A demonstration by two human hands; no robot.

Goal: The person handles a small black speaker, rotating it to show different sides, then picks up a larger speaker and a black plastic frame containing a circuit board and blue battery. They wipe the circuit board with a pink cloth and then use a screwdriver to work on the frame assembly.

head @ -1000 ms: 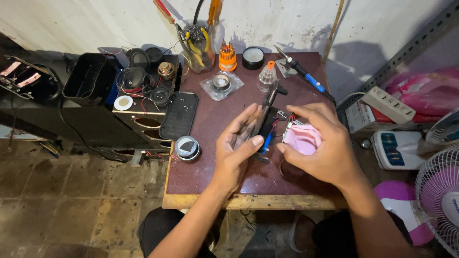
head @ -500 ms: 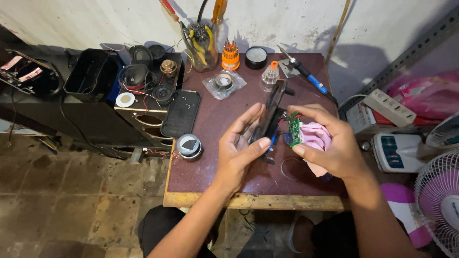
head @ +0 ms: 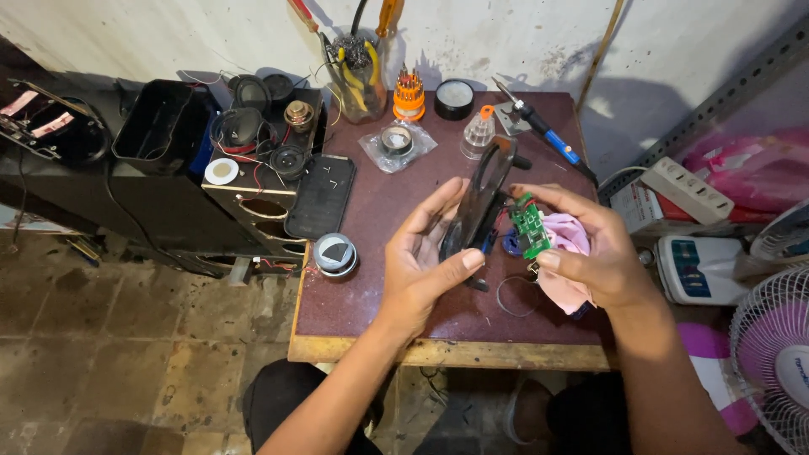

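Left hand point(head: 425, 257) fingers wrapped around black casing point(head: 476, 202) (held edge-on); right hand point(head: 590, 253) pinches green circuit board point(head: 530, 226) plus pink cloth point(head: 566, 261).

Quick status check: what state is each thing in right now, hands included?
left hand: holding the black panel on edge
right hand: gripping the green circuit board and pink cloth
soldering iron: lying on the table, untouched
small clear bottle: upright, capped
round tin: closed, on the table

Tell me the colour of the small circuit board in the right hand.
Green, clearest in the head view: circuit board, right hand.
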